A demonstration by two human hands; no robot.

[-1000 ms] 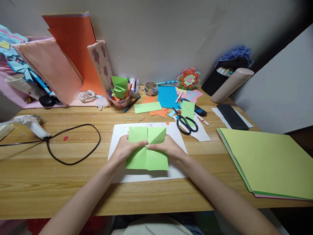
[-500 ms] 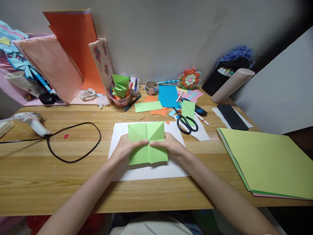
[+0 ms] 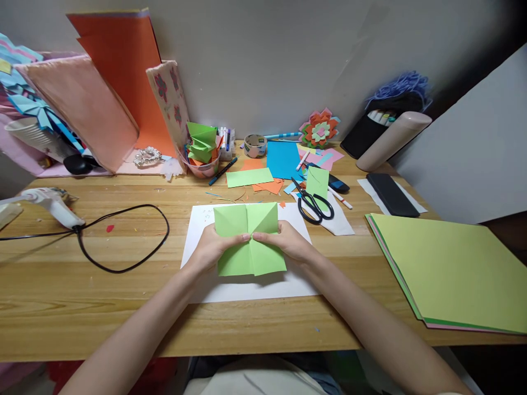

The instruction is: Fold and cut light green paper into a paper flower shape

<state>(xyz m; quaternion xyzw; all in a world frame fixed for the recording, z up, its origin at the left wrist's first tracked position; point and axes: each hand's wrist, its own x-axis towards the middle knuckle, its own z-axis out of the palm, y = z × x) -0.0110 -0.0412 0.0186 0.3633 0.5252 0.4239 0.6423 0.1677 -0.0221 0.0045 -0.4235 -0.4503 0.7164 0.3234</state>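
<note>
A light green sheet of paper [image 3: 263, 259], creased down the middle and diagonally, is held up over a white sheet [image 3: 197, 291]. My left hand [image 3: 214, 246] grips its left side, with the thumb lying on the front near the centre. On the opposite side my right hand [image 3: 293, 240] grips it the same way, and the two thumb tips almost meet at the centre crease. The other fingers are behind the paper, mostly hidden. Black-handled scissors [image 3: 313, 206] lie just beyond my right hand, partly on a small green piece of paper [image 3: 318, 180].
A glue gun [image 3: 53, 206] with a looped black cord lies at left. Large coloured sheets [image 3: 453, 269] are stacked at right, below a black phone-like slab [image 3: 392, 195]. Along the back are a tape roll [image 3: 255, 146], a paper flower [image 3: 320, 130] and a cup of scraps [image 3: 203, 164].
The green paper's lower right corner has shifted slightly outward, and the thumbs have drawn a little closer together. Both hands keep their grip. The view has shifted slightly.
</note>
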